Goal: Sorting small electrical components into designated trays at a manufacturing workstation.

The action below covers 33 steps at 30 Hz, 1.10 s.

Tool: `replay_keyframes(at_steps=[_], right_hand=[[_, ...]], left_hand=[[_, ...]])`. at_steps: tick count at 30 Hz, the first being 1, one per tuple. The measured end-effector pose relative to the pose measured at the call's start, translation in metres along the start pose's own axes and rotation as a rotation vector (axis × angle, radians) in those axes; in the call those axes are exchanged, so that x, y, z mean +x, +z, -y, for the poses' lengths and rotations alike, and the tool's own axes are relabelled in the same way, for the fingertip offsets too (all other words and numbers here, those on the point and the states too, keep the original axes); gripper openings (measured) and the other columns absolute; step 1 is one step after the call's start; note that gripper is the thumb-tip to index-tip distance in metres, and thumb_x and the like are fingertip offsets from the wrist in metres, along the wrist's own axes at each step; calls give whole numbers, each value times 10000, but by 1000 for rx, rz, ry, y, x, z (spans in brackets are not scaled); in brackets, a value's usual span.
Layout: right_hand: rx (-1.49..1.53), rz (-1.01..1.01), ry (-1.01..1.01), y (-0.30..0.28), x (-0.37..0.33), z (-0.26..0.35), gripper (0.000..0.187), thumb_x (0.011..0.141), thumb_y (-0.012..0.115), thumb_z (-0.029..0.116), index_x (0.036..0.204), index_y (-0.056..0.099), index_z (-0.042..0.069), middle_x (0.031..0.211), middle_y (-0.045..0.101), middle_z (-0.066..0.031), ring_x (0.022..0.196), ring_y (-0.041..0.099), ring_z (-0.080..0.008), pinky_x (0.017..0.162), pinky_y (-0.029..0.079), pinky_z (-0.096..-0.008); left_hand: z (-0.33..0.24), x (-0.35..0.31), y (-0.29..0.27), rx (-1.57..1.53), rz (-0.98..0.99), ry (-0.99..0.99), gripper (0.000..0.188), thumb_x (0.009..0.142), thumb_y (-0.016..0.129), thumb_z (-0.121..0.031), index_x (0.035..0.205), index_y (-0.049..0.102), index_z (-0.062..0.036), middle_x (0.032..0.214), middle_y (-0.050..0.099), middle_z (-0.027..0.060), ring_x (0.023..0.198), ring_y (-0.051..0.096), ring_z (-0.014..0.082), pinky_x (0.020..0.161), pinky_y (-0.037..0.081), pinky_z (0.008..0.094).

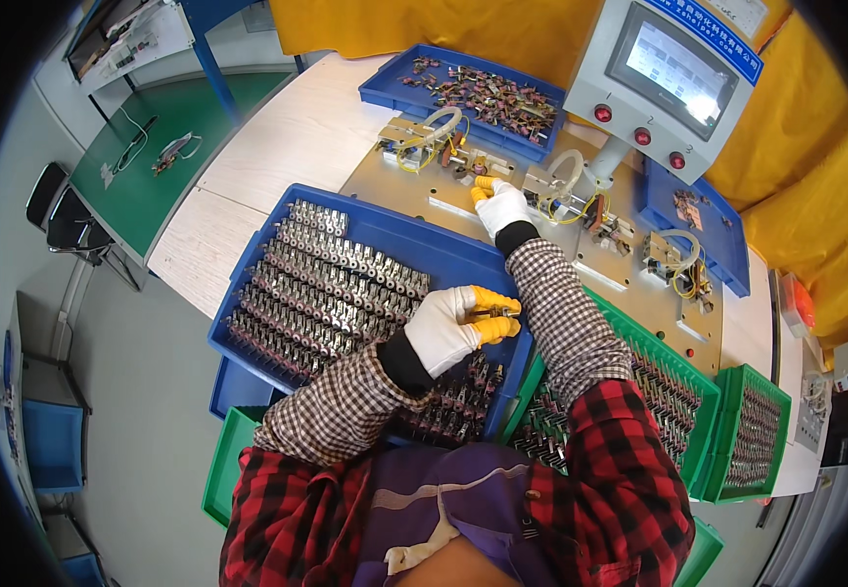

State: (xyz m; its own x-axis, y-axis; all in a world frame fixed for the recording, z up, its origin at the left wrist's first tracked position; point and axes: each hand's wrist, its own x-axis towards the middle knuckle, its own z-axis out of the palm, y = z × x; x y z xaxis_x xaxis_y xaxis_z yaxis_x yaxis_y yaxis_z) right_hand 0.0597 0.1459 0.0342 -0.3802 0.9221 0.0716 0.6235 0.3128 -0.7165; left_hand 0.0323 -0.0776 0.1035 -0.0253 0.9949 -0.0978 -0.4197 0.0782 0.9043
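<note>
My left hand (448,328), in a white glove with yellow fingertips, pinches a small metal part (492,313) above the right side of a blue tray (463,245). Rows of similar small metal parts (326,279) fill much of that tray. My right hand (504,208), gloved the same way, reaches to the leftmost fixture (478,164) on a metal work plate (365,186). Its fingers are drawn together at the fixture's front; whatever lies between them is hidden.
Two more fixtures (605,220) (678,264) with tubes stand on the plate. Behind are a blue tray of loose parts (385,93) and a control box (590,88) with a screen and red buttons. Green trays (708,391) of parts sit at the right; another blue tray (727,259) lies behind.
</note>
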Motion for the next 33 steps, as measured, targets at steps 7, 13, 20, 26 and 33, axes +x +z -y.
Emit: replay_keyframes(at_steps=[7,13,20,26,33], right_hand=[[153,-97,-20,15,23,-11,290,746,580,162,1017,606,61,905,641,-104,796,601,-244,705,472,-286],[-163,-88,-81,25,55,2,266,724,571,190,939,615,41,890,631,-150,842,592,-305,751,475,-347],[-211,-136,-151,-11,28,26,167,723,571,167,826,618,43,826,630,-137,759,589,-290,709,473,-332],[-2,-83,-218,-93,-68,-17,140,721,607,136,814,600,31,737,615,-105,618,577,-213,579,473,-289],[49,-165,171,-250,-251,-106,197,767,633,121,937,591,30,778,617,-61,609,558,-111,540,454,-194]], left_hand=[[1,0,0,8,24,-18,250,719,632,48,965,597,22,811,637,106,711,605,121,605,469,165],[-5,1,3,21,-62,-1,235,723,622,53,953,593,19,799,640,124,717,619,147,611,477,176],[-8,-1,3,25,-61,47,227,728,631,38,951,592,21,799,636,136,712,620,162,611,481,185],[0,-5,1,104,12,90,198,759,566,40,955,594,27,782,626,148,656,597,168,588,472,200],[14,4,-11,4,190,200,236,775,509,58,975,613,-13,968,619,108,585,502,198,533,410,243]])
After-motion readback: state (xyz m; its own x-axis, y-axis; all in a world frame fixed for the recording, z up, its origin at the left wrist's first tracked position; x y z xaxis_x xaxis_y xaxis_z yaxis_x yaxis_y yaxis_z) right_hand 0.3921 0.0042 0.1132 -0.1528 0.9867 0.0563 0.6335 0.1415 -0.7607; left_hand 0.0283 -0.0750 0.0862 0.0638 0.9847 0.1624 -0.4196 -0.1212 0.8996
